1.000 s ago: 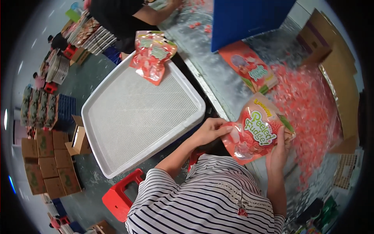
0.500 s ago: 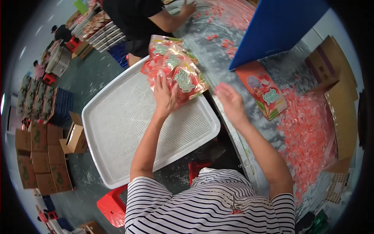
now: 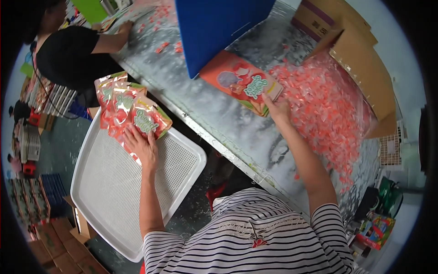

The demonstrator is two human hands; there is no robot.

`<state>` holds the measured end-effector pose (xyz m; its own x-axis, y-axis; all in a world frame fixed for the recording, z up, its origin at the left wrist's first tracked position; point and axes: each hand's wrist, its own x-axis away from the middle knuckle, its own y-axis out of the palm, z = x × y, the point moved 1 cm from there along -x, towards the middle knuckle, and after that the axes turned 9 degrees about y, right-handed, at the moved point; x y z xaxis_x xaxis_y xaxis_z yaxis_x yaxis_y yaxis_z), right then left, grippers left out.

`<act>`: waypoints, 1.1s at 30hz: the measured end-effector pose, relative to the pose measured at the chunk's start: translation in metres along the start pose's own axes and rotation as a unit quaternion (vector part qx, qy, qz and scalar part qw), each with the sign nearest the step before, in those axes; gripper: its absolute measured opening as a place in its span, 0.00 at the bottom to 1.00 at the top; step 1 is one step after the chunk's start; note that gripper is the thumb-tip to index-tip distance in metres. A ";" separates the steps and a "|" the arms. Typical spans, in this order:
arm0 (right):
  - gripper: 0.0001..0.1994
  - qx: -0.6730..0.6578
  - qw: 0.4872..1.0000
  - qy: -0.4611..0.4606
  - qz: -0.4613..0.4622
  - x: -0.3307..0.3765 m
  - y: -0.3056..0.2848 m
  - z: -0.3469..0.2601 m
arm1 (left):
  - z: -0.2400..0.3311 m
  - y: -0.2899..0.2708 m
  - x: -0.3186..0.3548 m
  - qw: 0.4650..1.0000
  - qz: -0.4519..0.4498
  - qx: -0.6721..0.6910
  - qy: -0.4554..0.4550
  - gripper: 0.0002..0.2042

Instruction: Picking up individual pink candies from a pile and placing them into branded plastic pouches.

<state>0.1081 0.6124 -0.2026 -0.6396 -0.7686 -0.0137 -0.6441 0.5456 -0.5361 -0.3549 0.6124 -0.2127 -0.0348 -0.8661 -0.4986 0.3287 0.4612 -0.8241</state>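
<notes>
My left hand [image 3: 142,146] lies with its fingers spread over several plump, shiny red-and-gold pouches [image 3: 123,109]. The pouches overlap at the far end of a white perforated tray [image 3: 155,194]. Over on the metal table, my right hand [image 3: 279,110] has its fingers at the near right end of a flat, pinkish-red pouch [image 3: 232,78] with green edges. That pouch tops a small stack, and its corner is pinched between thumb and fingers. Just beyond the hand spreads a heap of small pink wrapped candies [image 3: 315,100].
A blue panel [image 3: 219,32] stands upright behind the flat pouches. An open cardboard box [image 3: 365,68] borders the candies. At the far left a person in black [image 3: 68,57] works at the same table [image 3: 182,98]. Brown cartons [image 3: 64,244] are stacked on the floor.
My view has swung to the right. My right hand has moved from the table's edge onto the end of the flat pouch stack. My left hand stays on the filled pouches.
</notes>
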 end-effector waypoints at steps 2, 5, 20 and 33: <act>0.18 0.146 0.989 0.018 -0.026 0.019 0.000 -0.030 | -0.011 -0.001 0.008 1.000 0.011 -0.026 0.004 0.35; 0.16 0.045 0.988 0.131 -0.064 -0.008 0.003 0.010 | -0.002 0.000 0.001 1.000 0.000 -0.016 0.001 0.36; 0.10 -0.121 0.972 0.182 -0.083 0.005 -0.041 0.012 | 0.020 -0.020 -0.011 1.000 -0.013 0.009 -0.011 0.37; 0.17 -0.004 0.984 0.100 -0.148 -0.004 -0.009 0.013 | 0.199 -0.031 0.050 0.961 -0.087 0.233 0.124 0.25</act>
<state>0.1221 0.6055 -0.2088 -0.4933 -0.8132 0.3088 -0.8170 0.3113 -0.4854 -0.1787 0.5167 -0.1586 -0.3327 -0.8227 -0.4610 0.6823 0.1275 -0.7199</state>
